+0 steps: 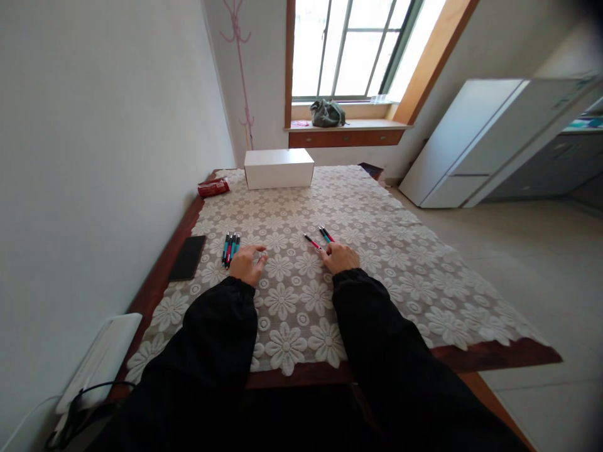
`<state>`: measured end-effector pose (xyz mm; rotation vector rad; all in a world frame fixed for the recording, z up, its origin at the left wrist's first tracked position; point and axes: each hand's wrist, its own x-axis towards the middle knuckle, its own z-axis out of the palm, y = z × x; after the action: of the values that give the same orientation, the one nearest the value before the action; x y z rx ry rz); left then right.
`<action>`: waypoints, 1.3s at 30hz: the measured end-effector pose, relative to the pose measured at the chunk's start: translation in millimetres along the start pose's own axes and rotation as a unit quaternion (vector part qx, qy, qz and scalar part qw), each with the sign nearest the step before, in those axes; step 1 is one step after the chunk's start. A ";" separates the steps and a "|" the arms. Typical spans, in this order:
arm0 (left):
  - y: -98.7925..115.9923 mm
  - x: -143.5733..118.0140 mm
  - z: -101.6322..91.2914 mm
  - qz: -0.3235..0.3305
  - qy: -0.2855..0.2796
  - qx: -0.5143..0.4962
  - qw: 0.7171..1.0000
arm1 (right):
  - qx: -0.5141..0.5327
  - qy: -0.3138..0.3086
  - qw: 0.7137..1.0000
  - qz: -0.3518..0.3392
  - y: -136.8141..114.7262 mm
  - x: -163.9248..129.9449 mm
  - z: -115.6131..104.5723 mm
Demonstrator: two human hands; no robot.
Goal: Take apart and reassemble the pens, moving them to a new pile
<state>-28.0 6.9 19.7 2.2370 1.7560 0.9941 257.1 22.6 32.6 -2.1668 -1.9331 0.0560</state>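
Observation:
Both my arms in black sleeves reach over a table covered with a white flower-lace cloth (377, 251). My left hand (247, 264) rests on the cloth with its fingers curled around a small pale object that I cannot make out. Just left of it lies a bundle of several red and teal pens (230, 247). My right hand (340, 257) lies on the cloth, its fingertips at the near ends of three loose pens (320, 237) that fan out away from me. Whether it grips one is unclear.
A white box (279, 167) stands at the table's far edge, a red packet (213, 187) to its left. A black flat device (188, 257) lies near the wall edge. A white device with a cable (101, 361) sits at the near left. A white cabinet (471, 144) stands right.

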 end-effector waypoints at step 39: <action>-33.0 3.9 -32.8 -0.183 -0.010 0.171 0.968 | 0.040 0.081 0.994 -0.057 25.3 11.3 16.0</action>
<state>-73.1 11.4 30.9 1.9636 2.3674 0.6274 280.2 33.6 13.3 -1.9432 -1.9250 -0.0596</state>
